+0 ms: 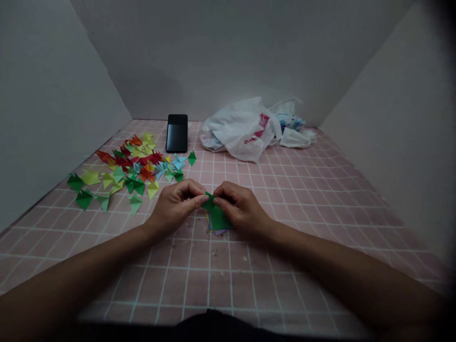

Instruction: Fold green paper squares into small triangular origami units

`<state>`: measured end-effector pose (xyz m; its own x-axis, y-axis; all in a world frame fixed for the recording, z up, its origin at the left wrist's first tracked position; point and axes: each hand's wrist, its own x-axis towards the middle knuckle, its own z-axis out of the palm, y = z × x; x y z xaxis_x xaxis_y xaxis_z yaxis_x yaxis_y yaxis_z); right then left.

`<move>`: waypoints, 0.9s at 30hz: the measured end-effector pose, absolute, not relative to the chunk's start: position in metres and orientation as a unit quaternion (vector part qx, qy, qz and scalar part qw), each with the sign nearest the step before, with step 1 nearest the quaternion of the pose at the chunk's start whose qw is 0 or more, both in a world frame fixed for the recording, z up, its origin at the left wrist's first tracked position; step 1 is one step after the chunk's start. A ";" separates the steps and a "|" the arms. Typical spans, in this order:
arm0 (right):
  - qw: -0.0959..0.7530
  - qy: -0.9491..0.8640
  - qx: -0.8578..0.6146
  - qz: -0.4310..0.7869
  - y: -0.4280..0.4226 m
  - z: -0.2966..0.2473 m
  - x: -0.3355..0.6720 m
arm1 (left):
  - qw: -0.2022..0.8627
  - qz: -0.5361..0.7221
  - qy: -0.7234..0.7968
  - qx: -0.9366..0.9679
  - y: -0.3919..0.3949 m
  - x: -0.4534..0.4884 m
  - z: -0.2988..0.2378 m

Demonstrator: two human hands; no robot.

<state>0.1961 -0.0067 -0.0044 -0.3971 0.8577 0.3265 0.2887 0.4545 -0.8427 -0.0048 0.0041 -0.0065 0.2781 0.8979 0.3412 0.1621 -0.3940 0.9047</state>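
Between my two hands is a small piece of folded green paper (pixel 209 198), pinched at its edges. My left hand (pixel 178 202) grips its left side with thumb and forefinger. From the other side, my right hand (pixel 240 204) pinches it in the same way. Just below lies a stack of square paper sheets (pixel 219 220), green on top, with yellow, blue and purple edges showing at the bottom left. My right hand covers part of that stack. Many folded paper pieces (pixel 135 164) in green, yellow, red, orange and light blue are spread to the left.
A black phone (pixel 177 134) lies behind the folded pieces. At the back sit a crumpled white plastic bag (pixel 242 128) and a smaller white and blue packet (pixel 292 122). Pink checked cloth (pixel 302 190) covers the table, with pale walls on three sides.
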 end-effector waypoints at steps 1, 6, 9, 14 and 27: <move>0.397 -0.755 -0.380 0.358 -0.007 -0.005 0.196 | 0.397 0.464 0.384 0.693 0.004 -0.005 -0.006; 0.396 -0.754 -0.381 0.361 -0.007 -0.005 0.196 | 0.398 0.453 0.398 0.691 0.003 -0.004 -0.005; 0.395 -0.758 -0.378 0.356 -0.007 -0.007 0.196 | 0.416 0.447 0.393 0.687 0.003 -0.003 -0.005; 0.390 -0.756 -0.388 0.355 -0.006 -0.008 0.196 | 0.373 0.415 0.395 0.730 0.004 -0.004 -0.003; 0.401 -0.670 -0.419 0.463 -0.008 -0.007 0.194 | 0.372 0.428 0.439 0.697 0.001 -0.003 -0.001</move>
<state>0.1936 -0.0076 -0.0067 -0.3277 0.9328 0.1499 0.1902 0.2206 -0.9566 -0.0033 0.0008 -0.0006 0.2485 0.9306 0.2686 0.2936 -0.3366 0.8947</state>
